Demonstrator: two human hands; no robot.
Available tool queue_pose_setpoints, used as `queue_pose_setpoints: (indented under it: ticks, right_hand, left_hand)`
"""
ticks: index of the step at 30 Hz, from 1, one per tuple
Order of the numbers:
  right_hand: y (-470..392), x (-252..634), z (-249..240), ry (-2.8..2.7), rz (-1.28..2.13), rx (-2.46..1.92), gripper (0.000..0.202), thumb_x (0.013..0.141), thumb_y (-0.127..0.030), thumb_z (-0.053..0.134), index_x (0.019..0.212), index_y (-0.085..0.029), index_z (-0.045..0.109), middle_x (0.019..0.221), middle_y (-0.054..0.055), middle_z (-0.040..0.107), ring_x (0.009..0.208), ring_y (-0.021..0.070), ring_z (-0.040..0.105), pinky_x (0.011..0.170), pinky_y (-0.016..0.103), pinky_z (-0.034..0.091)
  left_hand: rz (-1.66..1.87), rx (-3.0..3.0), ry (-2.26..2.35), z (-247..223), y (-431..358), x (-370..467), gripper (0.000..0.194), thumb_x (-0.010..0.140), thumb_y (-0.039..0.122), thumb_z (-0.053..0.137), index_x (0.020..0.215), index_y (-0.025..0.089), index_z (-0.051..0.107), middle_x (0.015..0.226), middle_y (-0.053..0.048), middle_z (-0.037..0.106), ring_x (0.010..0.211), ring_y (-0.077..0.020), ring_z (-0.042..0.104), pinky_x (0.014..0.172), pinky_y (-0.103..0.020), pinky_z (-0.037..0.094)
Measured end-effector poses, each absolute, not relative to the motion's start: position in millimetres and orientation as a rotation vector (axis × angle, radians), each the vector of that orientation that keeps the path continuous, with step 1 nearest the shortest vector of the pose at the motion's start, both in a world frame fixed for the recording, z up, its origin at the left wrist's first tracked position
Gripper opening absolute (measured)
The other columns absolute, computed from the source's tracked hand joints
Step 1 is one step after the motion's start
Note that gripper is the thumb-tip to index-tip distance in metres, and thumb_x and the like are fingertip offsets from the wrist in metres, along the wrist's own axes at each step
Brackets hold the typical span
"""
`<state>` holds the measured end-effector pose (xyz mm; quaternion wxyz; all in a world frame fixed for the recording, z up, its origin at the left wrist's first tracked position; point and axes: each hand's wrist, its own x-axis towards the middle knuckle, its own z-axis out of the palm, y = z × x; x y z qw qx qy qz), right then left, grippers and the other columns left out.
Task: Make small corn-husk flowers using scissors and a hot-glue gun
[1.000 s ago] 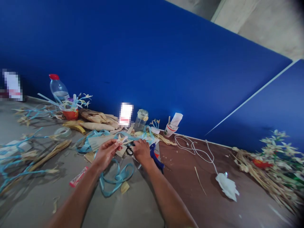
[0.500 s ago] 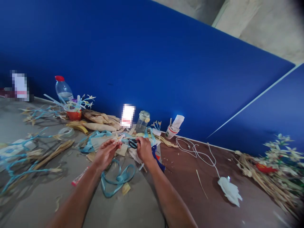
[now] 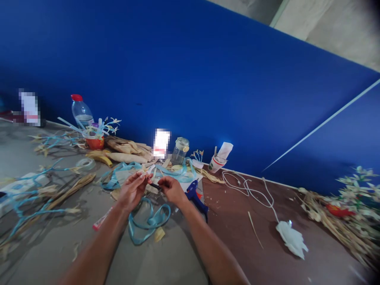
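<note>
My left hand (image 3: 134,189) is closed, its fingertips pinching a small pale piece (image 3: 146,171) whose kind I cannot make out. Close beside it, my right hand (image 3: 172,189) is closed on black-handled scissors (image 3: 154,186), which look like a narrow dark shape from this angle and reach toward the left fingers. The fingers hide part of both things. Beneath the hands, a light blue ribbon (image 3: 141,240) lies in loose loops on the grey table surface. A blue glue gun (image 3: 196,198) rests just right of my right wrist.
Behind the hands stand a clear jar (image 3: 180,151) and a bundle of dried husks (image 3: 127,147). A red cup (image 3: 95,142) and a bottle (image 3: 81,113) are at the back left. Blue-stemmed flowers (image 3: 35,211) spread at left; a white cable (image 3: 252,190) crosses the brown surface.
My right hand has moved slightly left and down, turning the scissors so their handle loops no longer show. The glue gun is less covered. The view has shifted a little.
</note>
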<state>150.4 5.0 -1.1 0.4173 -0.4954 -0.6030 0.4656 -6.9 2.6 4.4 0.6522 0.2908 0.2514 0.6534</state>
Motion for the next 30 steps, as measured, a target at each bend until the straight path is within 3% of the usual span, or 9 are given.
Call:
queue_pose_setpoints:
  ticks: [6, 13, 17, 24, 30]
  right_hand:
    - [-2.7, 153.7, 14.5, -1.331, 1.528, -1.23, 0.021, 0.074, -0.031, 0.061, 0.089, -0.017, 0.064, 0.061, -0.003, 0.061, 0.049, 0.007, 0.044, 0.053, 0.022, 0.034]
    - [-10.0, 150.6, 17.7, -1.423, 1.708, -1.109, 0.046, 0.064, -0.021, 0.07, 0.109, -0.017, 0.061, 0.063, -0.005, 0.061, 0.056, 0.0092, 0.05, 0.058, 0.023, 0.037]
    - [-6.0, 149.6, 10.6, -1.486, 1.654, -1.095, 0.037, 0.063, -0.02, 0.068, 0.099, -0.018, 0.066, 0.057, -0.006, 0.054, 0.051, 0.0075, 0.042, 0.052, 0.022, 0.031]
    - [5.0, 182.1, 36.2, -1.154, 1.583, -1.075, 0.032, 0.066, -0.037, 0.068, 0.091, -0.017, 0.065, 0.055, -0.005, 0.052, 0.049, 0.0084, 0.043, 0.049, 0.022, 0.027]
    - [2.3, 194.2, 55.0, -1.096, 1.462, -0.935, 0.037, 0.061, -0.03, 0.073, 0.092, -0.019, 0.058, 0.063, -0.002, 0.062, 0.061, 0.013, 0.052, 0.058, 0.025, 0.034]
  left_hand:
    - [1.454, 0.657, 0.576, 3.4, 0.6, -3.3, 0.015, 0.061, 0.023, 0.08, 0.068, 0.016, 0.068, 0.067, 0.0, 0.069, 0.06, -0.0086, 0.061, 0.076, -0.023, 0.051]
    - [1.398, 0.668, 0.641, 5.2, -2.7, -0.7, 0.019, 0.06, 0.026, 0.081, 0.069, 0.016, 0.068, 0.063, -0.001, 0.068, 0.061, -0.0108, 0.06, 0.069, -0.023, 0.05]
    - [1.384, 0.733, 0.643, 6.4, -3.6, 0.4, 0.018, 0.061, 0.029, 0.08, 0.068, 0.016, 0.069, 0.063, -0.002, 0.068, 0.062, -0.012, 0.061, 0.07, -0.025, 0.049]
    - [1.405, 0.957, 0.823, -0.5, 1.6, -2.5, 0.024, 0.063, 0.038, 0.077, 0.075, 0.018, 0.071, 0.071, -0.003, 0.07, 0.07, -0.0147, 0.062, 0.069, -0.025, 0.046]
    - [1.38, 1.104, 0.946, 6.0, 0.6, 0.7, 0.029, 0.059, 0.043, 0.078, 0.068, 0.018, 0.068, 0.067, -0.001, 0.063, 0.065, -0.0142, 0.058, 0.065, -0.026, 0.046]
